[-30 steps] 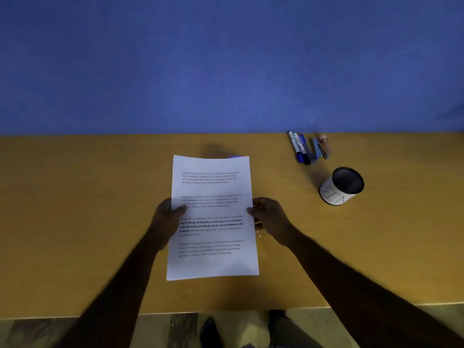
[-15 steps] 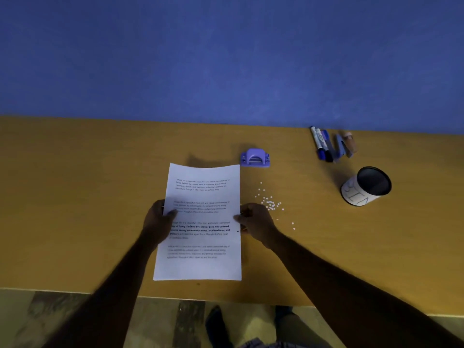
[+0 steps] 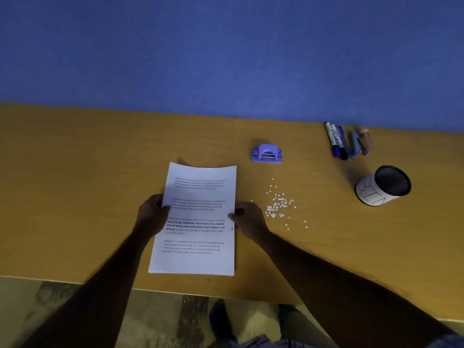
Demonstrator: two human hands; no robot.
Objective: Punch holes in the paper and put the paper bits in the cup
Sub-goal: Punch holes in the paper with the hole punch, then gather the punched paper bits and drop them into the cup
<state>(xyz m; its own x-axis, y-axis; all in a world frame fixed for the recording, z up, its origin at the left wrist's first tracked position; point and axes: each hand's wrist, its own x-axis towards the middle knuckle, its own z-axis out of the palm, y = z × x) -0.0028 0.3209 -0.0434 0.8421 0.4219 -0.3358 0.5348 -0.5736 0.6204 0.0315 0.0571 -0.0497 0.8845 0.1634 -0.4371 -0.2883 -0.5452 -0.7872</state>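
**Desk check: sheet held in both hands, bits loose on the table**

I hold the printed paper (image 3: 198,222) by its two long edges. My left hand (image 3: 152,214) grips the left edge, thumb on the printed face and fingers curled beneath. My right hand (image 3: 251,222) pinches the right edge the same way. One small dark hole shows near that right edge, just below my thumb.

The sheet sits over the yellow table (image 3: 75,197), its far end curling upward. From the sheet, the purple hole punch (image 3: 266,153) stands at one o'clock, apart from the paper. The white paper bits (image 3: 276,207) lie scattered at three o'clock, just beside my right hand. The white cup (image 3: 383,187), dark inside, stands farther out at two o'clock, well apart from the bits. Markers (image 3: 336,141) and a stapler (image 3: 357,146) lie beyond the cup by the blue wall.
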